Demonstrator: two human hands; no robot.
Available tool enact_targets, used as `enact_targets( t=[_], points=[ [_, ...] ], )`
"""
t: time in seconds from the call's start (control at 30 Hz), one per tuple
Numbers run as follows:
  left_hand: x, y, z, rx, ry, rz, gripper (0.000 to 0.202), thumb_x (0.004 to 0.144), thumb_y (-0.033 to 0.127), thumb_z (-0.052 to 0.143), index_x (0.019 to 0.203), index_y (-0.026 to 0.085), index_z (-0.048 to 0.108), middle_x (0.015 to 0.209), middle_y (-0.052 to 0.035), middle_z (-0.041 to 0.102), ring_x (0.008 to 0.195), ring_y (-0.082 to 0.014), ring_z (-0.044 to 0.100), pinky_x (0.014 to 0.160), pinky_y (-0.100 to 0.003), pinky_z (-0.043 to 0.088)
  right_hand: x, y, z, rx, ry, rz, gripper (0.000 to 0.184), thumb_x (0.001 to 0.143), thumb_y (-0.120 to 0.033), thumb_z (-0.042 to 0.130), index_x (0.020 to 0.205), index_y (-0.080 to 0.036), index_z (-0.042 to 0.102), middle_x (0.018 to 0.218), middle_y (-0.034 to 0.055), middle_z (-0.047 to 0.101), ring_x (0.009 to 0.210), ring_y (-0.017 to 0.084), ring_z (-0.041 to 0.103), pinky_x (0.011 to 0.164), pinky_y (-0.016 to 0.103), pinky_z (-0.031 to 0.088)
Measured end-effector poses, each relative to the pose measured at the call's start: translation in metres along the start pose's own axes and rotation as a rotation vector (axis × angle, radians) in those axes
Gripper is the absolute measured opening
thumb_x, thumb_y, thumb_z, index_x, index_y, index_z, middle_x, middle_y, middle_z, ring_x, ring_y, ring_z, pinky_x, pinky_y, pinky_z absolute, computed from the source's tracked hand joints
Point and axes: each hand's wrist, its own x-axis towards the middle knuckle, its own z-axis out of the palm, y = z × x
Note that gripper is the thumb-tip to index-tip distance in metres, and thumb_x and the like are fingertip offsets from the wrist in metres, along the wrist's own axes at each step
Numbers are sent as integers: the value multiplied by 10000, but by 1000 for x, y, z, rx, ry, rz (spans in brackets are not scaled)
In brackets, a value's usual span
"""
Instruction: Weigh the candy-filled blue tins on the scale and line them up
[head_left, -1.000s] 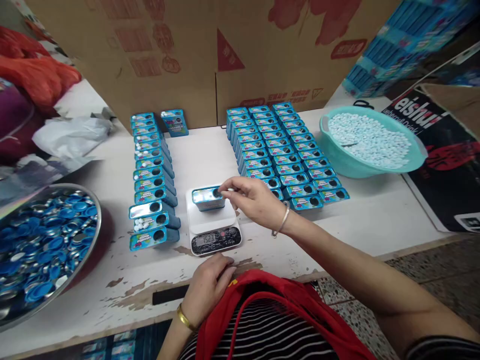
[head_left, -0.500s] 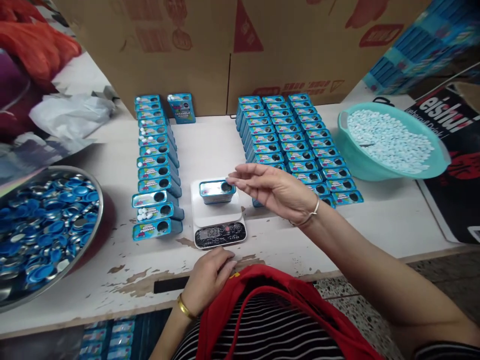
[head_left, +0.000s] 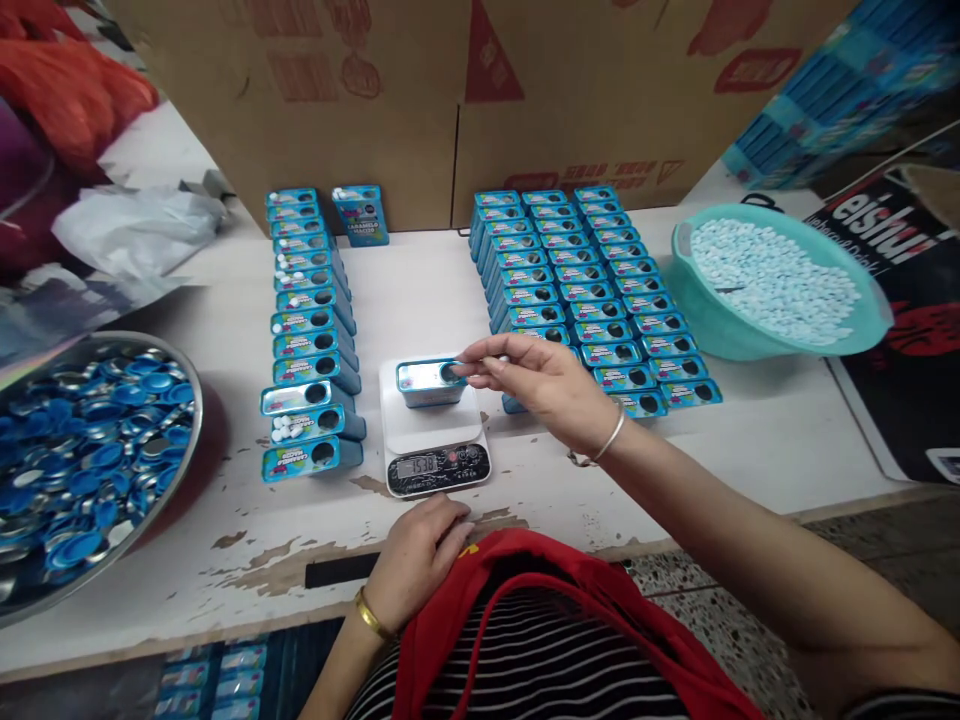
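A small blue mint tin stands upright on a white digital scale, its round opening at the right end of its top. My right hand hovers at that opening, thumb and fingers pinched together. Whatever lies between the fingertips is too small or hidden to make out. The scale's display is lit and seems to read 1538. My left hand rests at the table's front edge just below the scale, holding nothing visible, its thumb apart from its loosely bent fingers.
Left of the scale runs a row of tins, some with white candies on top. Several columns of tins stand to the right. A teal basin holds pale candies; a metal bowl holds blue-and-silver lids. A cardboard box stands behind.
My right hand has dipped slightly toward the tin's opening, and its fingers have drawn closer together. The digits on the scale differ. My left hand stays where it was.
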Motion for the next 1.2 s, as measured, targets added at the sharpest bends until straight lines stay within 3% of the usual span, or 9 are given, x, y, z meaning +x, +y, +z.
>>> enact_targets(
  t=[0.13,0.27,0.37,0.5,0.63,1.03,1.2],
  points=[
    [0,-3,0,-12,4,-5,256,948,343,391,962,199,602,909,-46,619,855,-167,579,782,-293,458,10,7,8,-483,10,-375,236,909,-186,465,1070,-149,633,1105,99,680,1075,160,619,967,357,500],
    [0,-3,0,-16,-6,-9,263,945,340,394,959,192,611,899,-45,620,848,-167,579,783,-296,461,11,13,11,-725,-6,-531,307,921,-137,411,1170,-123,589,1183,123,652,1137,157,591,992,339,480],
    [0,-2,1,-10,0,-9,256,936,327,407,961,190,621,902,-48,626,847,-170,582,784,-295,466,11,15,13,-797,-26,-536,346,926,-130,396,1236,-155,548,1239,100,629,1184,160,565,1036,377,441],
    [1,-2,2,-14,20,4,264,935,327,401,954,193,627,876,-50,625,825,-162,579,768,-285,469,14,19,16,-902,-46,-508,373,934,-159,400,1290,-193,506,1285,72,604,1311,200,443,1137,513,248],
    [0,-4,2,-10,18,3,274,941,325,389,961,188,625,879,-56,624,829,-163,572,770,-294,469,17,21,16,-959,-6,-509,382,929,-187,426,1302,-231,496,1272,46,614,1349,214,388,1154,544,142],
    [1,-1,-1,-11,16,8,242,934,305,411,947,195,626,873,-43,627,821,-157,578,757,-277,468,1,9,1,-811,164,-507,358,939,-239,426,1288,-240,504,1268,45,617,1325,191,423,1160,500,136],
    [3,-1,0,12,-3,12,235,936,305,410,953,193,616,890,-43,623,839,-161,581,774,-280,467,6,20,6,-858,126,-520,363,944,-258,424,1297,-218,497,1292,50,601,1338,199,404,1159,499,145]
  ],
)
